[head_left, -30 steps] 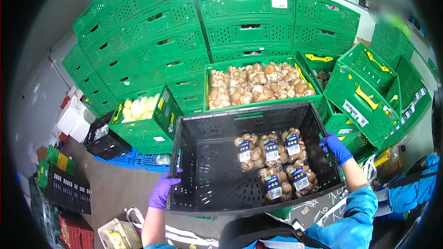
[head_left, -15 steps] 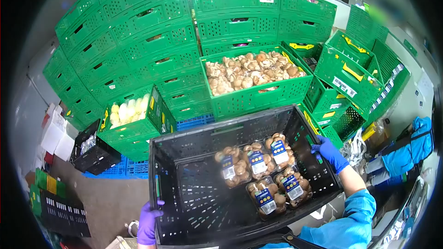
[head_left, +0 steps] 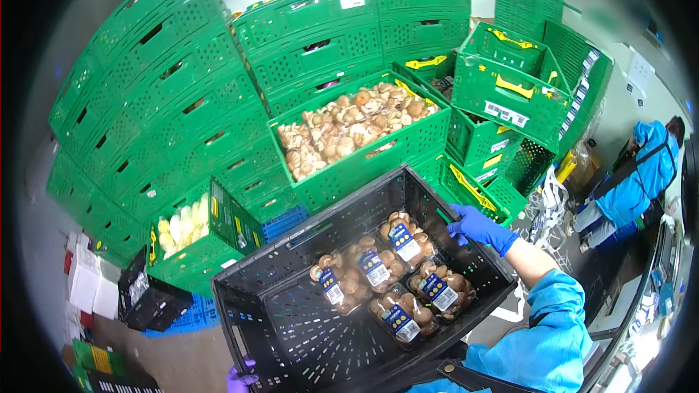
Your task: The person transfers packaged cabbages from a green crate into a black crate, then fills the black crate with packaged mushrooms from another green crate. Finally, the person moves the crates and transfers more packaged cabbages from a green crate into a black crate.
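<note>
Black crate (head_left: 328,222) is tilted, with five mushroom packs (head_left: 386,284) inside. Right hand (head_left: 477,227) grips its 2 o'clock rim, and left hand (head_left: 240,378) hooks the 7 o'clock corner, mostly cut off. A green crate (head_left: 364,167) full of mushrooms sits close at 12, with green stacks (head_left: 145,102) behind it.

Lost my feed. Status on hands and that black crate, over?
Right hand grips black crate rim; left hand at near corner. Five mushroom packs inside. Green crates close ahead.

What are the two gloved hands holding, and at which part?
The black crate with mushroom packs. The right hand grips the rim of its right end; the left hand, mostly out of view, holds its left end.
</note>
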Demonstrator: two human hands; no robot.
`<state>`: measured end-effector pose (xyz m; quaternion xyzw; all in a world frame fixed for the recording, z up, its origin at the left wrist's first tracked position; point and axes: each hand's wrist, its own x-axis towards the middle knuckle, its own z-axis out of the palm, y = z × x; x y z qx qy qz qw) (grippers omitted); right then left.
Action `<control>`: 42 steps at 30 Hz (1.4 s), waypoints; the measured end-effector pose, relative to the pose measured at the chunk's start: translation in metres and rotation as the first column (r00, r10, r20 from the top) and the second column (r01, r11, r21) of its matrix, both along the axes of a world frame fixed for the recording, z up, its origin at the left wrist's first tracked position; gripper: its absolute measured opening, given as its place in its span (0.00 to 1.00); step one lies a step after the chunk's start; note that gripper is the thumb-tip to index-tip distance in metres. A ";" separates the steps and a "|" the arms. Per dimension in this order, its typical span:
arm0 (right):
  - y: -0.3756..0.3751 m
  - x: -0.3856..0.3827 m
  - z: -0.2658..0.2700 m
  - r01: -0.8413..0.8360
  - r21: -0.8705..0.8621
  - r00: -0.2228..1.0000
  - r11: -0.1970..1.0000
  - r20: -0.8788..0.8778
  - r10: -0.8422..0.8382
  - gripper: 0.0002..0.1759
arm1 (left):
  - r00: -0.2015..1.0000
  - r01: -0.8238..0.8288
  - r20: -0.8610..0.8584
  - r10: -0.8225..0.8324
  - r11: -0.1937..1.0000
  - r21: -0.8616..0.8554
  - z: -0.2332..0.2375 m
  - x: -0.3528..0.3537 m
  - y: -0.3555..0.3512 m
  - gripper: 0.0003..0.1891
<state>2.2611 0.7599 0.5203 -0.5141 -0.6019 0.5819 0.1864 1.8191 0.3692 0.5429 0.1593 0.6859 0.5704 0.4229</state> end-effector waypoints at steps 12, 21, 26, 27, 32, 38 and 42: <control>0.004 0.003 -0.004 -0.041 -0.034 0.979 0.999 -0.201 0.033 0.36 | 0.997 -0.035 0.066 0.046 0.987 -0.156 0.010 0.008 0.007 0.19; 0.008 0.005 -0.024 -0.058 -0.009 0.950 0.998 -0.307 0.053 0.36 | 0.987 -0.029 0.149 0.058 0.981 -0.192 -0.003 -0.002 0.011 0.20; 0.007 0.003 -0.023 -0.045 -0.016 0.949 0.999 -0.312 0.038 0.37 | 0.986 -0.032 0.156 0.062 0.981 -0.189 -0.001 -0.001 0.012 0.20; 0.007 0.002 -0.022 -0.043 -0.029 0.950 0.999 -0.310 0.031 0.37 | 0.985 -0.034 0.160 0.065 0.981 -0.189 -0.001 0.000 0.012 0.20; 0.006 0.001 -0.021 -0.076 -0.010 0.939 0.997 -0.336 0.068 0.36 | 0.980 -0.050 0.182 0.083 0.983 -0.179 -0.005 -0.001 0.008 0.20; 0.004 -0.002 -0.017 -0.070 -0.005 0.918 0.998 -0.392 0.063 0.32 | 0.973 -0.061 0.211 0.098 0.983 -0.173 -0.013 -0.004 0.008 0.20; 0.008 -0.002 -0.023 -0.081 -0.101 0.917 0.992 -0.397 0.035 0.34 | 0.962 -0.080 0.244 0.120 0.982 -0.168 -0.018 -0.009 0.002 0.19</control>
